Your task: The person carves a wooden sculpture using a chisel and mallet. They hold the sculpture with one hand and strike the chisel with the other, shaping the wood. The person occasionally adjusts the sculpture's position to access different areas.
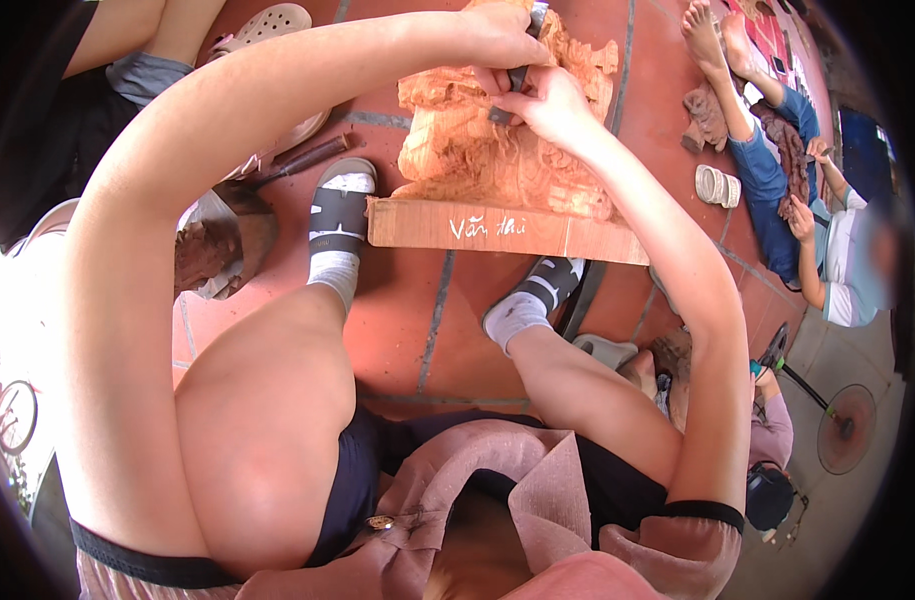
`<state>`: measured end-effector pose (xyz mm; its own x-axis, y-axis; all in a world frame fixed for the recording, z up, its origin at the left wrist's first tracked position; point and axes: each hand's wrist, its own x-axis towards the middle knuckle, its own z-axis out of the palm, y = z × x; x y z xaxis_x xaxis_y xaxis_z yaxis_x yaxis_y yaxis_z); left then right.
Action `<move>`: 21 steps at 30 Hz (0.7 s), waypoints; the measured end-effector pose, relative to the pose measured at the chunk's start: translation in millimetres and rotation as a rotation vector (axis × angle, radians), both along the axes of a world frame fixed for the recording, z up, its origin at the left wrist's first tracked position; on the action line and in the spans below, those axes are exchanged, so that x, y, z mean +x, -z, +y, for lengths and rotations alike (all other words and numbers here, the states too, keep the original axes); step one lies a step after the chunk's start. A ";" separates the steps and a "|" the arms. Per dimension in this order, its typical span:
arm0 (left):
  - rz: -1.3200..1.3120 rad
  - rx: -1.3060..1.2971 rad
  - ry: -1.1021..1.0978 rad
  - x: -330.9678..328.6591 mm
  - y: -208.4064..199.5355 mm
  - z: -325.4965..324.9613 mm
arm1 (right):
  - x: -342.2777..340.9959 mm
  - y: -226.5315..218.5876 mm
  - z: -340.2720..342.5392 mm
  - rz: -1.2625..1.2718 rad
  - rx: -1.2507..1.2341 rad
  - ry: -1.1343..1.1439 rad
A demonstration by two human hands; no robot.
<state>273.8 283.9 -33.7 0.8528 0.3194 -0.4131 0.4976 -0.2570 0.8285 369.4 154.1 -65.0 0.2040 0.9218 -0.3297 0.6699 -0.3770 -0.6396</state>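
Note:
In front of me stands a wood carving (447, 150) with deep, rough relief, on a flat wooden base (407, 222) with white handwriting on its front edge. My left hand (502, 38) is closed at the carving's upper part. Just below and to the right, my right hand (554, 105) is pinched against the carving. Between the fingers of both hands runs a narrow dark grey strip (517, 78) that looks like sandpaper. Its lower end sticks out beside my right thumb; a greyish part shows above my left hand. The fingers hide much of it.
My sandaled feet flank the base on red floor tiles (397, 330). At left lie a dark wood chunk (212, 250) and a wooden-handled tool (307, 158). A person sits on the right near white clogs (717, 186); others are at upper left and lower right, near a fan (845, 428).

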 end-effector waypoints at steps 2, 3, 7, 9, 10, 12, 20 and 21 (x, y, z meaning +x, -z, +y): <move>-0.005 -0.044 0.000 -2.2 -8.1 3.4 | 1.0 -0.7 -0.7 0.003 0.122 -0.053; 0.017 -0.085 -0.002 -6.5 -8.4 7.7 | -1.2 0.6 0.2 0.056 0.071 -0.056; 0.039 -0.304 -0.167 -32.8 8.1 17.3 | -18.8 -9.6 9.2 0.021 -0.084 -0.115; -0.026 -0.307 -0.195 -33.6 9.5 17.2 | -17.1 -10.8 14.5 -0.059 -0.115 -0.126; -0.059 -0.309 -0.209 -33.8 10.0 17.8 | -16.4 -5.9 16.4 -0.020 -0.056 -0.075; -0.019 -0.357 -0.295 -31.6 10.5 23.5 | -19.6 -13.6 20.8 -0.016 -0.086 -0.123; 0.082 -0.544 -0.255 -50.4 16.4 43.3 | -22.9 -13.9 24.1 -0.067 -0.039 -0.221; 0.016 -0.540 -0.267 -53.0 19.1 46.2 | -23.9 -15.7 26.2 -0.079 -0.044 -0.223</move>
